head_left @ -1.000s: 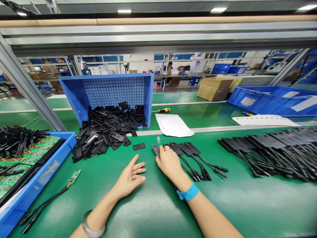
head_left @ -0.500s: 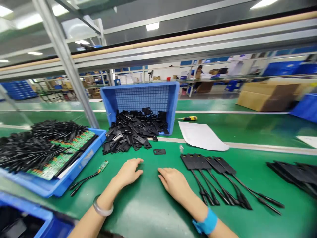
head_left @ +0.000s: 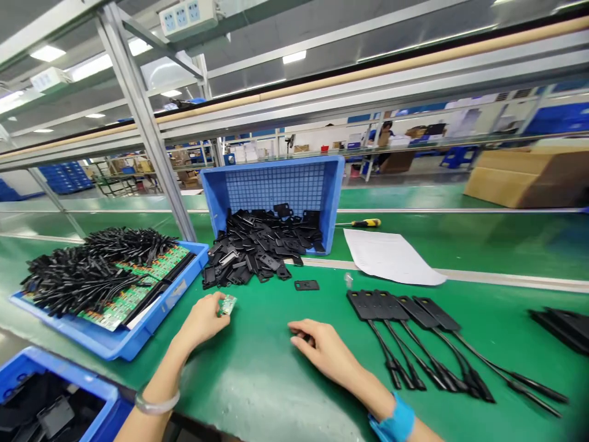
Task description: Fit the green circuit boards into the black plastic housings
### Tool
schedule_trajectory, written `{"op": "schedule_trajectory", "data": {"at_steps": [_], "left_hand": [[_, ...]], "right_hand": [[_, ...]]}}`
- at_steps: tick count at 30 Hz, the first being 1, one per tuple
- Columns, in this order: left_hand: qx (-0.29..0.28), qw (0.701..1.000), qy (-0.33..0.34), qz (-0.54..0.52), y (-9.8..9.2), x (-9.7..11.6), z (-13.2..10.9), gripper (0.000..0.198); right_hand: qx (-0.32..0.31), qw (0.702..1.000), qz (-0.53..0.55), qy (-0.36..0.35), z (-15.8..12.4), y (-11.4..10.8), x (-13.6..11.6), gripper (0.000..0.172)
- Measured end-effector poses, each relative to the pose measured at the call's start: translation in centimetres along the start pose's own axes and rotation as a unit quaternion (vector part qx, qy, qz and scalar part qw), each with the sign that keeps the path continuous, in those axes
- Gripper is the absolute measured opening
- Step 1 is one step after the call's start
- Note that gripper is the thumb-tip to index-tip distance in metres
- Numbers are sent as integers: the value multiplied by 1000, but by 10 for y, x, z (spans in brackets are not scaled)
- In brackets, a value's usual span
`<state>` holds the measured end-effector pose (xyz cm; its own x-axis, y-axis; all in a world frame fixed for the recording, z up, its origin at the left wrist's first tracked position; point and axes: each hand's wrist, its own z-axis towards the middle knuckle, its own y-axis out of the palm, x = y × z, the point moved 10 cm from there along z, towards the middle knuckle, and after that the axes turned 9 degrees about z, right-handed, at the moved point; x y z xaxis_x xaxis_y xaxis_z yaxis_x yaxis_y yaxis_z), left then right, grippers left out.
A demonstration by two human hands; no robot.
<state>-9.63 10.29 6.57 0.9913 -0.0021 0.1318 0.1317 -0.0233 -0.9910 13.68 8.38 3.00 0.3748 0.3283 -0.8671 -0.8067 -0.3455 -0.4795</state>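
My left hand point(head_left: 205, 318) pinches a small green circuit board point(head_left: 228, 304) at its fingertips, over the green table left of centre; the board's cables are hidden behind the hand. My right hand point(head_left: 319, 344) hovers near the middle, thumb and fingers apart, with nothing visible between them. Ahead of both hands lies one flat black plastic cover point(head_left: 306, 285). Behind it, many similar black covers point(head_left: 257, 245) spill out of a tipped blue crate point(head_left: 334, 202). To the right of my right hand, several black cases point(head_left: 368, 305) with cables lie in a row.
A blue tray point(head_left: 161, 302) of cabled boards stands at left, a blue bin point(head_left: 108, 399) of black parts below it. Beyond are a white paper sheet point(head_left: 391, 255), a yellow-black screwdriver point(head_left: 367, 223) and a cardboard box point(head_left: 519, 178). More black cases point(head_left: 561, 328) lie at far right.
My left hand has moved left and picked up the circuit board that lay on the table. My right hand stays near the middle, its fingers more curled. The camera view has shifted left.
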Motion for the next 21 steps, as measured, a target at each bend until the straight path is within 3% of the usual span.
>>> {"op": "schedule_trajectory", "data": {"at_steps": [2,4,6,8,11,15,21], "left_hand": [[-21,982,77,-170,4,45,7,40],[-51,945,139,-291,9,88,17,48],[-32,948,174,-265,12,117,33,45],[26,972,174,-157,13,132,54,37],[85,986,139,-41,16,137,82,37],[128,987,95,34,12,130,106,41],[103,985,80,116,11,110,125,41]], "right_hand": [[-37,974,219,37,0,15,4,46],[-51,910,406,69,0,25,6,66],[-18,853,514,89,1,22,10,71],[49,826,550,111,1,12,21,66],[135,814,548,136,-1,-6,36,58],[176,810,543,137,-2,-19,40,51],[209,846,474,123,0,-27,43,45]]}}
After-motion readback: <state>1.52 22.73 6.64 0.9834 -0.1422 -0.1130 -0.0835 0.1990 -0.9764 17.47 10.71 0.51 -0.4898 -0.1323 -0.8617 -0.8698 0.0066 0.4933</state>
